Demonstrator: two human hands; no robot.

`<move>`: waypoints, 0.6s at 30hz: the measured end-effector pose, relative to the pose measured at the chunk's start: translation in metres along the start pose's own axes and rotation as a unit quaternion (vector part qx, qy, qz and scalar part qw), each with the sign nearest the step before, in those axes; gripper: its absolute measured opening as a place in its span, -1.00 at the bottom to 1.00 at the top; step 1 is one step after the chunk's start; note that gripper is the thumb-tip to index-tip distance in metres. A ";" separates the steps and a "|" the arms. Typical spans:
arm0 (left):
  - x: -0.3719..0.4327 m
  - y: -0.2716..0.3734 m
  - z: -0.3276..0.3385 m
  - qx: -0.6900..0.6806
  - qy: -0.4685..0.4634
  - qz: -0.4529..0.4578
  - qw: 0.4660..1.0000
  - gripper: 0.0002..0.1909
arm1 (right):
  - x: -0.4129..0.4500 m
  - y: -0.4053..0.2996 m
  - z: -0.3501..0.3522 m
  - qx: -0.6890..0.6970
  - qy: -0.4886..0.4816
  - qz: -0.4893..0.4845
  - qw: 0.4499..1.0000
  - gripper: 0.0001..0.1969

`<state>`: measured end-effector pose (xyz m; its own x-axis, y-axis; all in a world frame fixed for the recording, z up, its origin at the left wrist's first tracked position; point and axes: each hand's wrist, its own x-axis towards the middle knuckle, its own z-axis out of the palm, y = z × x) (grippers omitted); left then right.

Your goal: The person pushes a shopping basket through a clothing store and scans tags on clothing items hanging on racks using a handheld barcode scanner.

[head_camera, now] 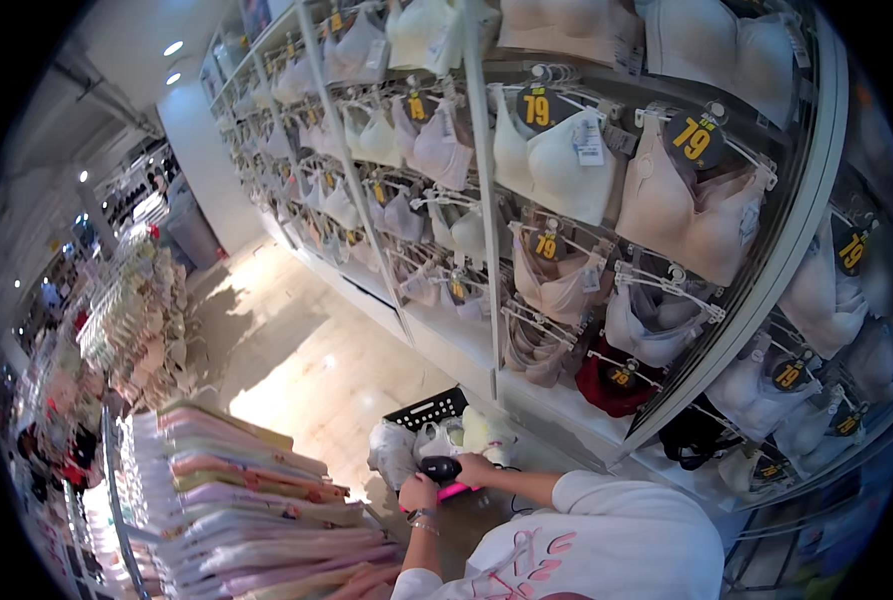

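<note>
My left hand [419, 492], with a watch and a bracelet at the wrist, is closed around a pink handle bar [455, 492]. My right hand [478, 469] is just above the bar's right end, with its fingers around one end of a rounded black handheld device [441, 469]. Its grip is partly hidden. Beyond both hands is a black basket with a perforated rim [425, 409]. A grey-white plastic bag [392, 450], another white bag [433, 441] and a pale yellow plush toy [485, 433] fill it.
On the right, a tall white display rack [489, 225] holds bras on hangers with round price signs [542, 109]. Close on my left hangs a rail of pastel garments [259, 502]. More hanging clothes [131, 322] stand farther along the shiny floor aisle [304, 360].
</note>
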<state>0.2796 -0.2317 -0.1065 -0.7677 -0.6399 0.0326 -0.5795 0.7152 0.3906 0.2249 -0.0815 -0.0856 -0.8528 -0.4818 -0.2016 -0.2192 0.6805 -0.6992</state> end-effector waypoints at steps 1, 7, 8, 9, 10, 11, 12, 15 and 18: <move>0.005 -0.002 0.003 0.003 0.004 0.007 1.000 -0.63 | 0.007 -0.002 -0.002 0.004 0.005 -0.006 1.000 -0.59; 0.044 0.033 -0.009 0.014 -0.040 -0.022 0.999 -0.66 | 0.044 0.017 -0.010 0.067 0.080 -0.045 0.994 -0.61; 0.048 0.031 -0.006 0.018 -0.038 -0.019 0.999 -0.66 | 0.048 0.016 -0.013 0.121 0.153 -0.052 0.979 -0.61; 0.058 0.030 -0.002 0.005 -0.033 -0.012 0.999 -0.66 | 0.058 0.015 -0.017 0.175 0.228 -0.058 0.956 -0.59; 0.069 0.031 0.003 -0.007 -0.030 -0.004 1.000 -0.66 | 0.063 0.022 -0.024 0.210 0.284 -0.072 0.933 -0.57; 0.075 0.026 0.006 -0.005 -0.027 -0.001 1.000 -0.68 | 0.056 0.011 -0.047 0.250 0.277 -0.046 0.927 -0.56; 0.082 0.024 0.006 0.000 -0.031 -0.001 1.000 -0.68 | 0.041 -0.009 -0.093 0.287 0.273 -0.017 0.918 -0.54; 0.093 0.037 0.000 -0.018 -0.034 0.005 0.999 -0.71 | 0.028 -0.015 -0.199 0.301 0.430 -0.080 0.848 -0.58; 0.109 0.046 0.001 -0.010 -0.050 0.018 0.999 -0.69 | 0.003 -0.031 -0.303 0.410 0.501 -0.048 0.761 -0.69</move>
<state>0.1691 -0.2688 -0.0862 -0.8124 -0.5815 -0.0436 -0.5453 0.7311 0.4099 0.0855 0.0628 0.1430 -0.8750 0.4340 0.2144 -0.2839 -0.1014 -0.9535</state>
